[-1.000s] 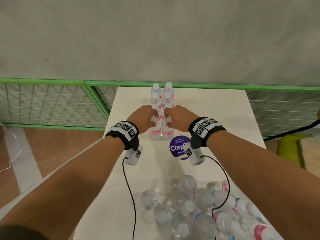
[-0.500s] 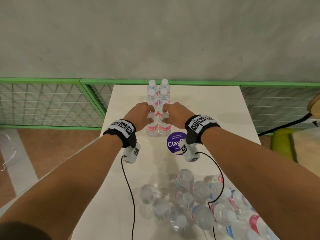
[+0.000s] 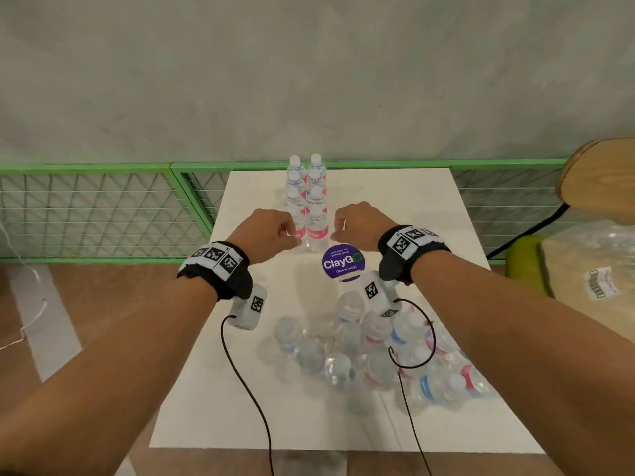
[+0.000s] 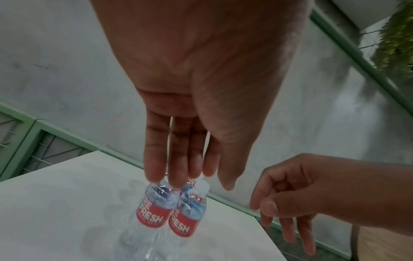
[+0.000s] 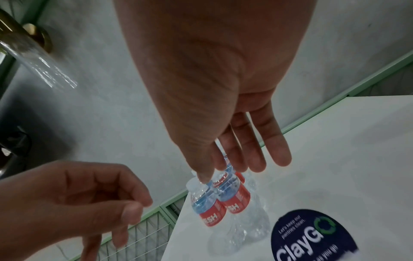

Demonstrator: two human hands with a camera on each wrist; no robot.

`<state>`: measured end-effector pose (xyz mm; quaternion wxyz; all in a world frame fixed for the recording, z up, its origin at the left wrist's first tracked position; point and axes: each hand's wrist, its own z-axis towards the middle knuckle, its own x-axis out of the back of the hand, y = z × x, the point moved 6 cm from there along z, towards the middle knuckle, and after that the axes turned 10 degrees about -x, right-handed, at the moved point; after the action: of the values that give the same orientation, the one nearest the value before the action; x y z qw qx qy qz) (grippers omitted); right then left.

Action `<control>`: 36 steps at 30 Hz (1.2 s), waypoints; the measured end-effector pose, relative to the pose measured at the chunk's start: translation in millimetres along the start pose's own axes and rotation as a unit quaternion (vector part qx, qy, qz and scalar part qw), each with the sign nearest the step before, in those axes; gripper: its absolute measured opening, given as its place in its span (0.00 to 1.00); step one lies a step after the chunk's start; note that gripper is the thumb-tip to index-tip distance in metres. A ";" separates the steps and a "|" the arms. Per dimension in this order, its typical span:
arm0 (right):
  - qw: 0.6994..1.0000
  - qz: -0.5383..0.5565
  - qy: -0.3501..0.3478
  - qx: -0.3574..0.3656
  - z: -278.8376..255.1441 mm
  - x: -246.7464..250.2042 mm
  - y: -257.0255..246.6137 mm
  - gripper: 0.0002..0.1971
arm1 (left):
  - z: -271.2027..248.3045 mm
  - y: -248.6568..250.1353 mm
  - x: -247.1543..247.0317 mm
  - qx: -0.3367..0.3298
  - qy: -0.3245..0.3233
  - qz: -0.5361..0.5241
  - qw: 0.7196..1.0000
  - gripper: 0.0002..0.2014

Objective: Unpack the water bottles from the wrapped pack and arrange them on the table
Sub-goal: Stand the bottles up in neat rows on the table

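Two rows of clear water bottles with red labels stand upright at the far middle of the white table. The nearest pair also shows in the left wrist view and the right wrist view. My left hand hovers just left of this pair with relaxed fingers and holds nothing. My right hand hovers just right of it, fingers loose and empty. The torn wrapped pack with several bottles lies near me on the table's right.
A round purple ClayGo sticker lies on the table between the rows and the pack. A green mesh fence runs behind and left of the table. A wooden stool and a plastic-wrapped bag stand at the right.
Both hands have let go of the nearest two bottles and drawn apart and back toward me. Those two bottles now stand free at the front of the rows.
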<state>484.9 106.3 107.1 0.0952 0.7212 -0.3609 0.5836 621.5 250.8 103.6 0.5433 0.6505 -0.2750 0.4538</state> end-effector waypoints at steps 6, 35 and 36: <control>0.996 -0.054 -0.061 0.019 -71.5 -36.1 2.5 0.14 | -75.0 27.9 -39.0 0.018 -0.106 0.006 0.994 0.16; 0.997 -0.056 -0.023 0.056 -88.7 -86.0 32.2 0.21 | -102.6 41.9 -75.6 0.030 -0.109 0.087 0.990 0.12; 0.997 -0.051 -0.026 0.057 -84.8 -80.5 35.0 0.21 | -95.4 42.7 -71.4 0.025 -0.108 0.087 0.990 0.12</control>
<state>392.6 161.4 49.4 0.0743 0.7577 -0.2922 0.5787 526.2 321.3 59.4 0.4524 0.6825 -0.3767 0.4331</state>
